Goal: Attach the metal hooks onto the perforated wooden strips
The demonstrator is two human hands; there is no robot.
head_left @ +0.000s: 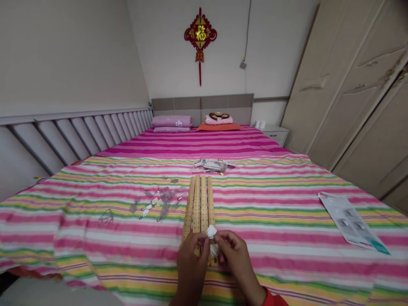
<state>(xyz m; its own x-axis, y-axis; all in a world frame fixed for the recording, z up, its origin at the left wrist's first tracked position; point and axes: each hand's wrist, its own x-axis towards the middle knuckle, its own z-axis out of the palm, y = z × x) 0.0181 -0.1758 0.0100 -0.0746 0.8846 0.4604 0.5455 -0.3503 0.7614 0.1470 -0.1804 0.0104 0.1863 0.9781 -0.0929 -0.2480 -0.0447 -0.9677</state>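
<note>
My left hand (192,258) and my right hand (235,254) meet over the near end of several perforated wooden strips (204,199). Between the fingertips of both hands is a small white square piece (211,231) that looks like an adhesive hook. Both hands are closed in a pinch at its edges. Just below it, a second small white piece (214,250) lies over the right-hand strip, close to my right fingers; whether it is fixed there I cannot tell. The strips lie side by side, pointing away from me.
Left of the strips lie loose white hooks (146,209) and crumpled clear plastic pieces (165,197). A clear wrapper (106,217) is farther left. Beyond the strips rests a plastic packet (213,165). A blister pack (353,223) lies right on the striped bedspread (280,221).
</note>
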